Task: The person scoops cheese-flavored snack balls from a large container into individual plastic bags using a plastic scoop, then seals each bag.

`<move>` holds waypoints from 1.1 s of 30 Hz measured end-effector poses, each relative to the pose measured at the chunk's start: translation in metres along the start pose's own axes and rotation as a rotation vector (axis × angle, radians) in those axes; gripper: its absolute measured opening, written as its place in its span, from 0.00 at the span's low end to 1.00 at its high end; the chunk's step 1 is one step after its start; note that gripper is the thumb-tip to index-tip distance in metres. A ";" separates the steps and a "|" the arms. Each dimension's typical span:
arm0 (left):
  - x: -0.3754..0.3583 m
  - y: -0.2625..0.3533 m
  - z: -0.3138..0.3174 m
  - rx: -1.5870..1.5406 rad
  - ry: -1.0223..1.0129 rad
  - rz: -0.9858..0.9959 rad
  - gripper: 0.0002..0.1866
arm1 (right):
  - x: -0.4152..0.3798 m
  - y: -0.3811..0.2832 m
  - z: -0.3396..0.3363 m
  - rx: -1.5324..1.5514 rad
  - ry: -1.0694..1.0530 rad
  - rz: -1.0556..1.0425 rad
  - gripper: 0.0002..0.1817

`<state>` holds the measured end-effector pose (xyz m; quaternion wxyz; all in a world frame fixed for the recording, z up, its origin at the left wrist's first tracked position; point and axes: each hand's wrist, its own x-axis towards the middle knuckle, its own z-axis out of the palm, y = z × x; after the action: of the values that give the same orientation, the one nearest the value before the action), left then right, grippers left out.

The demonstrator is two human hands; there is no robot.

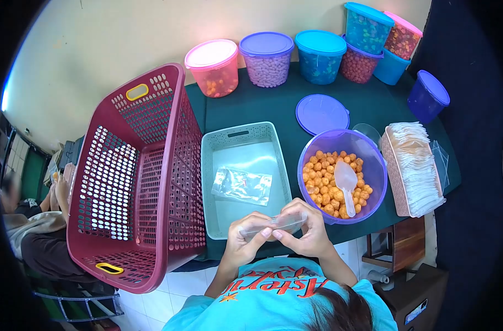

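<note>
My left hand [245, 240] and my right hand [306, 233] meet in front of my chest. Both are closed on a small clear plastic bag [289, 222], thumbs pressed along its near edge. Whether anything is inside the bag I cannot make out. Just beyond my hands is a pale green basket [208, 182] with clear plastic packets [242, 186] lying in it. To the right, a purple tub [376, 175] holds round orange snack balls [320, 177]. A translucent scoop [346, 179] rests on top of them.
A large maroon laundry basket [174, 165] leans at the left. Several lidded tubs [267, 59] line the wall. A purple lid [322, 113] lies behind the open tub. At right stands a pink basket [396, 174] of stacked plastic bags [414, 165]. Another person's hand [61, 190] shows far left.
</note>
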<state>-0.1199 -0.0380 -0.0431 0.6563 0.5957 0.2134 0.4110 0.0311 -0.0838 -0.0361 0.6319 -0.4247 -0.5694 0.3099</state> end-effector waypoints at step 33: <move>-0.017 0.013 -0.020 0.271 0.170 0.212 0.04 | -0.011 -0.017 -0.027 -0.175 -0.092 0.005 0.05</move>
<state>-0.1487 -0.0403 -0.0387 0.5028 0.6608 0.2575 0.4942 0.0544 -0.1056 -0.0254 0.5647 -0.4650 -0.6217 0.2799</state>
